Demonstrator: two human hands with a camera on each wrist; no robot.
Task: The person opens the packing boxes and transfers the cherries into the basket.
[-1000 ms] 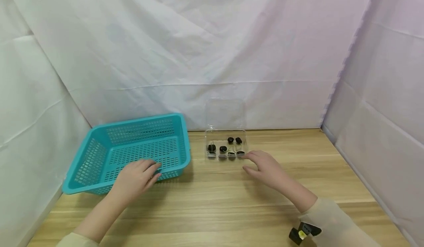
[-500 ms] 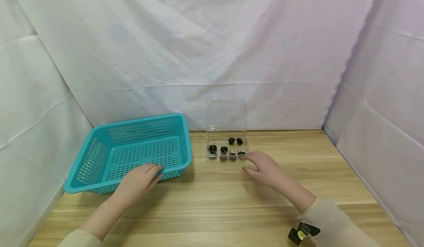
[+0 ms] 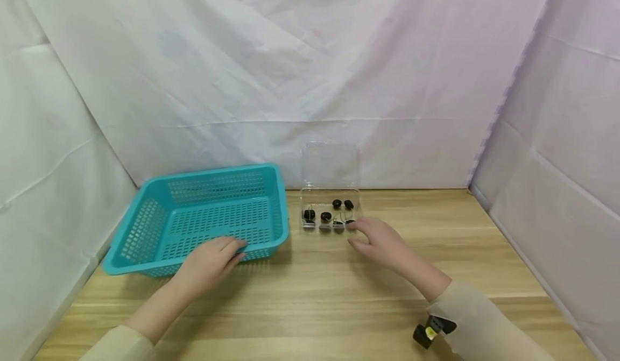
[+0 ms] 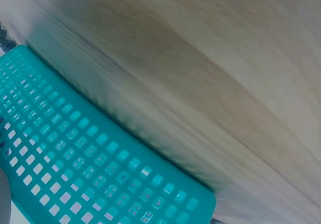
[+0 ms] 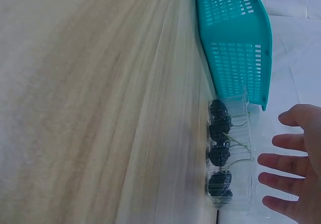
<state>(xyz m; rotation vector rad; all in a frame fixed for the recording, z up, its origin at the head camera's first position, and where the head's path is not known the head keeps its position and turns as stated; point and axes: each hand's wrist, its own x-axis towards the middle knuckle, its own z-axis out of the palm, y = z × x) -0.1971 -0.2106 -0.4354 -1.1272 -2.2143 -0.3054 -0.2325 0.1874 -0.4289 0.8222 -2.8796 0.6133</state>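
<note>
A turquoise perforated basket [image 3: 283, 210] stands at the left of the table. My left hand [image 3: 208, 261] grips its near rim, thumb outside and fingers over the edge. To the right of the basket is a clear plastic clamshell box [image 3: 331, 191], lid raised, holding several dark cherries [image 3: 326, 217]. Their thin green stems show in the right wrist view, where the cherries [image 5: 219, 154] sit along the box. My right hand [image 3: 380, 242] is at the box's near right corner, fingers spread and holding nothing. In the left wrist view the basket wall [image 4: 100, 153] shows, but the gripping fingers are hidden.
The wood-grain table [image 3: 300, 307] extends in front of both containers. White cloth [image 3: 271, 70] hangs behind them and at both sides. A small black camera [image 3: 431, 331] is strapped to my right wrist.
The basket has shifted slightly to the right, along with my left hand, after its fingers settled on the rim. My right hand has moved a little left at the box corner.
</note>
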